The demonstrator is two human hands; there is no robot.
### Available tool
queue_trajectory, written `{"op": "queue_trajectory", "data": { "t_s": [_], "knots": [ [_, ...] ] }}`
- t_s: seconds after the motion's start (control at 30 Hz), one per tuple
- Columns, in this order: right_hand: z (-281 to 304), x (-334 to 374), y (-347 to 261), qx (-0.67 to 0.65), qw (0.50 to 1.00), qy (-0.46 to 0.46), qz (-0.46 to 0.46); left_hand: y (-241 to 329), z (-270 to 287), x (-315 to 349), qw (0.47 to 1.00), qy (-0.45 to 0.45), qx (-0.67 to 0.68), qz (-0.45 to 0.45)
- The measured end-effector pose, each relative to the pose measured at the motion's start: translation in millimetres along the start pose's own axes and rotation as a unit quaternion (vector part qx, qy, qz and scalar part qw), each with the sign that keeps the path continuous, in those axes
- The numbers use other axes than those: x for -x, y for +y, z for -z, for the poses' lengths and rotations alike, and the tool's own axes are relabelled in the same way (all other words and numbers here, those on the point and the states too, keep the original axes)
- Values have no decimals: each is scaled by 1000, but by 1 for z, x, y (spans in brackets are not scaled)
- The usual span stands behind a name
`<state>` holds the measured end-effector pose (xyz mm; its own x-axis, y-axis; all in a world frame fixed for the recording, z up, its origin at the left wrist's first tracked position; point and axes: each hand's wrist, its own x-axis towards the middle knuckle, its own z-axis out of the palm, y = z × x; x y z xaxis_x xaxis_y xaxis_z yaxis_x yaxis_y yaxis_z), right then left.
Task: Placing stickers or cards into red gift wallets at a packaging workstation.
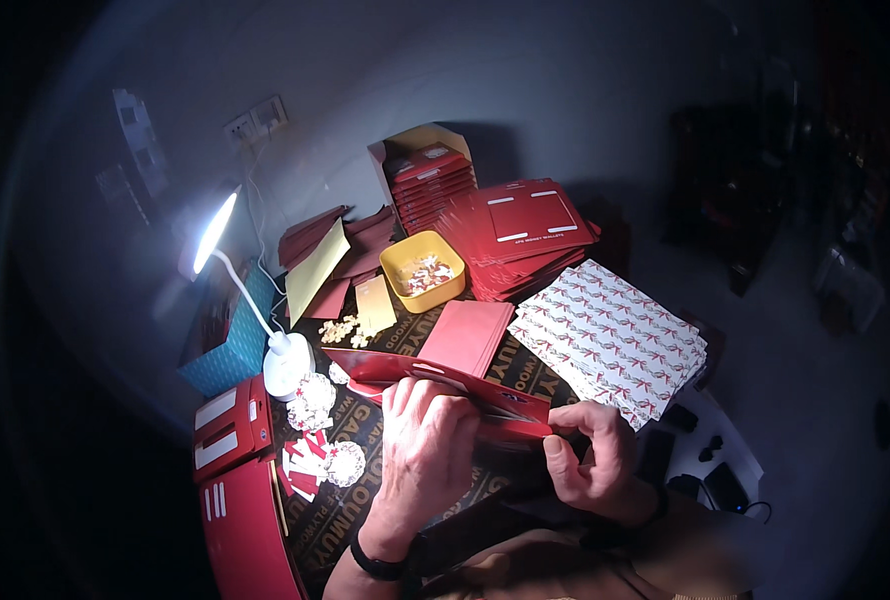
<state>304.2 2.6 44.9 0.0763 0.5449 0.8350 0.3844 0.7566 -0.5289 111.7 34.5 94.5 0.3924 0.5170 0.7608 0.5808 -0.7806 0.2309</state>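
A folded red card sleeve (510, 400) with white slots stands on its edge between my hands, its long side running left to right. My left hand (427, 440) is closed over its near side, the fingers bent in at the upper edge. At the right end my right hand (593, 455) pinches the corner between thumb and curled fingers. Just beyond the sleeve lies a stack of plain pinkish-red envelopes (465, 335). To the right is a pile of white sheets (615, 335) with a bow-and-garland pattern. What lies inside the sleeve is hidden.
A lit white desk lamp (288, 368) stands left, beside a teal box (227, 345). Farther back are a yellow tub (435, 302) of small pieces and stacked red printed cards (530, 215). White-and-red rolls (345, 464) and red folded card (240, 530) lie at the near left.
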Motion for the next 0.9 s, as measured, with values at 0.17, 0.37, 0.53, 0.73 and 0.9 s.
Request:
{"op": "queue_trajectory", "data": {
  "t_s": [0.17,0.37,0.53,0.73,0.9],
  "knots": [
    [5,-13,-2,10,999,-28,13,4,1,-1,1000,2,3,14],
    [4,-10,2,-12,999,-26,42,0,-1,3,1000,0,-6,7],
    [7,-11,8,23,988,-62,140,0,1,3,1000,-8,-4,12],
    [7,-11,12,63,979,-42,187,2,3,1,1000,-24,-7,13],
    [9,-12,11,62,980,-48,183,8,4,-2,999,-41,-3,19]
  ]
}}
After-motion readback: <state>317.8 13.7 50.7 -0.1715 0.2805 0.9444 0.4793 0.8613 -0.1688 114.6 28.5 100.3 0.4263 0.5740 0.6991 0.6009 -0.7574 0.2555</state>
